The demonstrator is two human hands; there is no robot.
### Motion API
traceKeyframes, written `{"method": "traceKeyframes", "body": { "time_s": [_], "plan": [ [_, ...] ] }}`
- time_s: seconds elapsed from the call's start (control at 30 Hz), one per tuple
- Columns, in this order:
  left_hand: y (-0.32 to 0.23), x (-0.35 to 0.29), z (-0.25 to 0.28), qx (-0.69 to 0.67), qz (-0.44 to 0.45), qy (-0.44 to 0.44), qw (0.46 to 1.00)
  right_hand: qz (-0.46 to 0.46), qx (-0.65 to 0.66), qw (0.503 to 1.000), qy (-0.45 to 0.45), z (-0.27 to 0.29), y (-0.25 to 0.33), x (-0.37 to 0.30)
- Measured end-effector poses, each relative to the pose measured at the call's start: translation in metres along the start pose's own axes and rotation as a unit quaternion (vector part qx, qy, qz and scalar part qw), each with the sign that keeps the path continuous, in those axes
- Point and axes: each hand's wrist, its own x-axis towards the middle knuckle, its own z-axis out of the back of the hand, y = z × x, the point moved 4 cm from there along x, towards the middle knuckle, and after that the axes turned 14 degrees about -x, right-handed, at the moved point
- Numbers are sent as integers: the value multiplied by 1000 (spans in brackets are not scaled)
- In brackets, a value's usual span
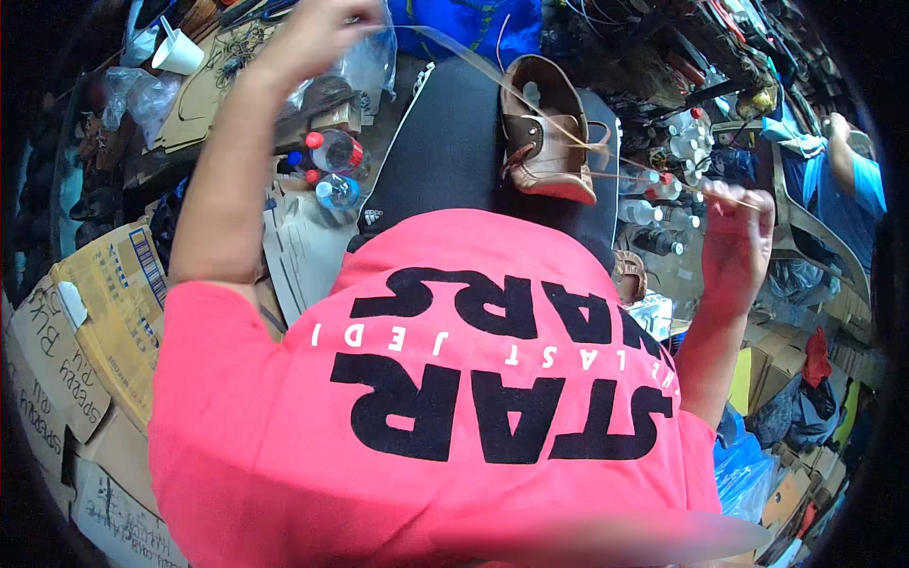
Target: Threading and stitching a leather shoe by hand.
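A brown leather shoe [549, 133] with a pale lining lies on my lap, its opening facing up. Light-coloured thread [454, 45] runs from the shoe's side up to my left hand [331, 33], which is raised at the upper left. That hand is closed on the thread, its fingers slightly blurred. On the other side, my right hand [737, 232] is closed with the fingers pinched together, and another length of thread [653, 180] stretches taut from the shoe to it. Both hands are apart from the shoe.
Small bottles [338, 151] with red and blue caps stand left of my legs; more clear bottles [663, 213] stand at the right. Cardboard pieces [104, 322] lie at the left, near a white cup [178, 52]. Another person's arm [843, 156] shows at the far right.
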Motion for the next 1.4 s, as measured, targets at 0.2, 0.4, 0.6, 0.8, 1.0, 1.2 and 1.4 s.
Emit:
{"method": "traceKeyframes", "body": {
  "time_s": [0.2, 0.4, 0.6, 0.8, 1.0, 1.2, 1.4],
  "plan": [
    [132, -96, 28, 226, 279, 5, 933, -343, -393, 852, 50, 85, -38, -57],
    [-33, -35, -86, -140, 8, -19, 990, -151, -527, 828, 117, 17, -48, -16],
    [-62, -36, -123, -201, -26, 112, 973, 66, -633, 735, 233, -48, -82, 13],
    [-11, -44, -73, -345, 97, -96, 929, -242, -268, 921, 145, -54, -64, 34],
    [22, -45, -85, -298, 84, -91, 946, -192, -407, 887, 104, -20, -97, 27],
    [61, -58, -111, -306, 154, -69, 937, -258, -400, 876, 80, 34, -146, -18],
    [-49, -48, -40, -135, -68, -3, 988, -353, -153, 916, 113, 17, -86, -21]
  ]
}}
